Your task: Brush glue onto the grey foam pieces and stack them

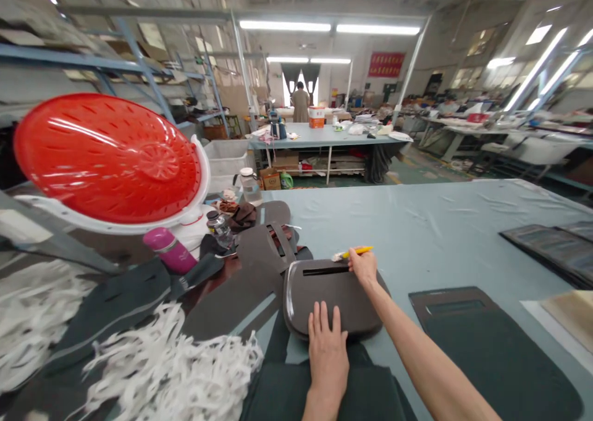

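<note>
Head view: the left grip [328,347] is laid flat and open on a dark slotted panel [333,291], whose long axis lies crosswise on the bench [440,223], while a yellow utility knife [356,252] is pinched by the right grip [364,266] at the panel's far edge.

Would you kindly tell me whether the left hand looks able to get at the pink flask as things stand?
Probably yes, with a stretch. The left hand lies flat on the dark panel, and only flat dark cut pieces seem to lie between it and the pink flask.
</note>
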